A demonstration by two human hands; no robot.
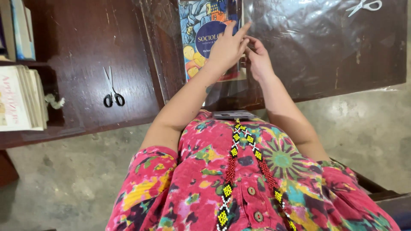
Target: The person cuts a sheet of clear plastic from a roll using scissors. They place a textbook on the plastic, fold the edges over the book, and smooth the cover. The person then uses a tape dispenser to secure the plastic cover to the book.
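At the near edge of the counter (107, 34), both hands work at a paperback book (201, 34) with a blue illustrated cover, lying on a clear plastic sheet (308, 34). The left hand (227, 49) rests on the cover, fingers together and extended. The right hand (257, 57) pinches the plastic at the book's edge. Judging by the loose sheet, the wrapping is only begun. Black scissors (113, 92) lie leftward, white scissors (364, 6) at the far right corner.

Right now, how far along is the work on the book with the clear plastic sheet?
Done: the clear plastic sheet is spread on the table, and the book lies on it. In hand: the left hand and right hand work at the book's edge. Left: most of the cover looks unwrapped; both scissors lie untouched.
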